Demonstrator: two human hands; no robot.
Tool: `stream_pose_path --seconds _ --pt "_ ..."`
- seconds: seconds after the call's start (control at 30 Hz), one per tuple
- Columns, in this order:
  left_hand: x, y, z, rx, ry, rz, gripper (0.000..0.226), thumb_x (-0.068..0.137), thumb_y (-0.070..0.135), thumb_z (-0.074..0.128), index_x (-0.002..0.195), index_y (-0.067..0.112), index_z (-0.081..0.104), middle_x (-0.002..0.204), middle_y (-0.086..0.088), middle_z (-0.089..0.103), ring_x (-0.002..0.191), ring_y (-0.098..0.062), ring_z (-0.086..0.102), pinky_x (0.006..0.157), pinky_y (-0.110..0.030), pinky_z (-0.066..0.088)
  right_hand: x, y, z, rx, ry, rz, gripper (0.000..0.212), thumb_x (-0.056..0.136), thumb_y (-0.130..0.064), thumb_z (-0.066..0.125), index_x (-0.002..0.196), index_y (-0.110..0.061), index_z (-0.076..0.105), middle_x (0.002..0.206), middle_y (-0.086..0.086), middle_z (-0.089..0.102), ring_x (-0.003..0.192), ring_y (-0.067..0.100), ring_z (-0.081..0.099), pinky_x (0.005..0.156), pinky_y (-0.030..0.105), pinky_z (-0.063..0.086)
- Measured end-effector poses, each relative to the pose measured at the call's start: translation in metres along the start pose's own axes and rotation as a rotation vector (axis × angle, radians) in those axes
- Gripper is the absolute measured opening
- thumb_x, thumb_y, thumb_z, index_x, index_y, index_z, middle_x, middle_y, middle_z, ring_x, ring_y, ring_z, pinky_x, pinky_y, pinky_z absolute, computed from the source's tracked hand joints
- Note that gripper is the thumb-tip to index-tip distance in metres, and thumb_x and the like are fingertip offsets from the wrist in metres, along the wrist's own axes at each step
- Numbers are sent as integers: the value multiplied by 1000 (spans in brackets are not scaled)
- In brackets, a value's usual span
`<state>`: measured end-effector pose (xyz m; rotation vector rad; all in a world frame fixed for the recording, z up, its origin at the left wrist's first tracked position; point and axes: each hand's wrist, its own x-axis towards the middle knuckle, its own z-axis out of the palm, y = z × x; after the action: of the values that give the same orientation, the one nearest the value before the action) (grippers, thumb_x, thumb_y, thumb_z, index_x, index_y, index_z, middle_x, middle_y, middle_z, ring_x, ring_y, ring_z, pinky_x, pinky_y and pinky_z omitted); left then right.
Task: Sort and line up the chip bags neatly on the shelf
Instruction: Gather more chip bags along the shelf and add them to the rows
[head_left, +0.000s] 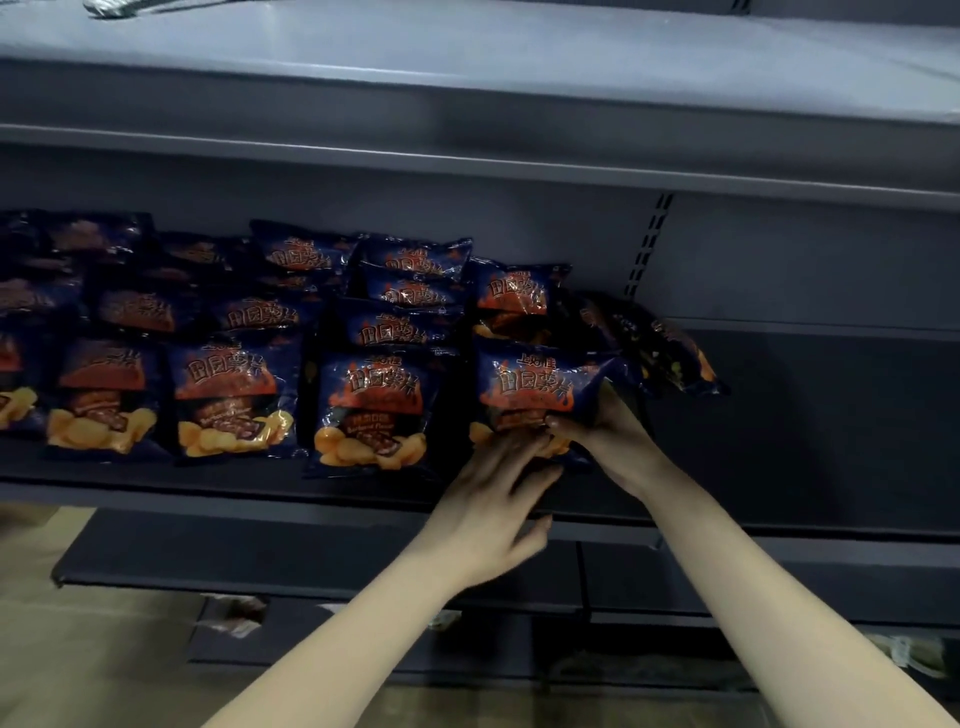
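- The right hand (605, 436) gripped the front chip bag (535, 395) of the rightmost column at its lower right corner, thumb across the face of the pack and fingers behind it.
- The left hand (493, 499) reached up with fingers spread and loose, fingertips touching the lower edge of the same bag; it was not closed around anything.
- The held bag stood upright at the front of the dark shelf (805, 431), just beside the neighbouring front bag (371, 415) to its left.
- Behind it, a second bag of that column (511, 296) stood upright, and a tilted bag (660, 343) leaned away to the right, near the shelf's bare stretch.
- Further rows of matching dark blue bags (234, 395), printed with orange flames and yellow crisps, ran leftward in overlapping columns to the frame's edge.
- A grey upper shelf (467, 78) spanned the top of the frame, and a slotted upright (649, 244) ran down the back panel to the right of the bags.
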<state>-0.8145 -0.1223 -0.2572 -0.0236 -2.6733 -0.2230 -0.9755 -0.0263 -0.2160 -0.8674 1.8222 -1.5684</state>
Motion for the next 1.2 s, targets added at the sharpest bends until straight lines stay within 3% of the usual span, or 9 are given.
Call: stream_pose_path --seconds 0.13,0.27,0.5,0.67,0.73,0.83,1.0,1.13,1.2 --pt "-8 -3 19 78 -131 -56 51 86 45 49 129 17 53 147 -10 38 139 -29 27 110 -47 31 27 6 9 -77 110 9 70 77 -1 70 137 -12 37 130 4 56 123 18 51 107 46 39" --pt "-10 -5 24 120 -156 -53 51 89 49 46 130 20 52 145 -7 42 137 -28 31 111 -46 24 48 2 4 -87 176 55 75 81 2 66 142 -14 27 134 1 50 125 16 46 109 39 36" --pt "-10 -7 29 172 -153 -35 55 90 54 41 133 20 49 144 -4 44 137 -27 31 110 -47 21 79 -3 -2 -137 125 116 61 84 -4 67 137 -8 37 128 2 51 124 20 47 109 38 37" --pt "-10 -7 31 169 -169 -38 58 89 57 40 135 22 44 146 -3 41 137 -26 29 109 -47 19 92 -9 5 -343 157 192 42 88 -19 65 126 -7 53 114 7 60 103 18 53 83 25 40" --pt "-11 -8 31 166 -166 -41 59 89 57 40 135 22 44 146 -3 41 137 -26 30 110 -47 19 94 -5 6 -412 218 167 42 87 -25 66 123 -6 55 107 9 61 106 23 56 79 23 37" --pt "-10 -7 31 160 -175 -50 58 89 57 39 135 22 44 146 -3 41 137 -26 31 111 -48 20 91 5 5 -486 260 117 49 88 -26 64 131 -9 49 124 12 59 117 29 53 85 24 37" --pt "-9 -5 29 140 -184 -55 58 89 56 38 135 21 46 146 -3 41 137 -26 31 111 -46 17 84 4 4 -590 197 102 51 92 -28 57 138 -11 40 135 12 53 124 29 48 93 26 35" --pt "-9 -4 24 112 -210 -66 58 89 56 39 134 21 47 145 -3 42 137 -26 31 112 -47 19 72 -5 3 -641 187 141 43 95 -35 51 128 -9 50 125 12 58 116 30 52 86 28 38" --pt "-8 -3 21 89 -212 -84 57 89 55 39 135 21 45 146 -3 40 138 -26 29 114 -48 22 56 -11 1 -585 162 127 39 95 -35 51 126 -12 51 123 11 59 115 29 53 91 34 43"
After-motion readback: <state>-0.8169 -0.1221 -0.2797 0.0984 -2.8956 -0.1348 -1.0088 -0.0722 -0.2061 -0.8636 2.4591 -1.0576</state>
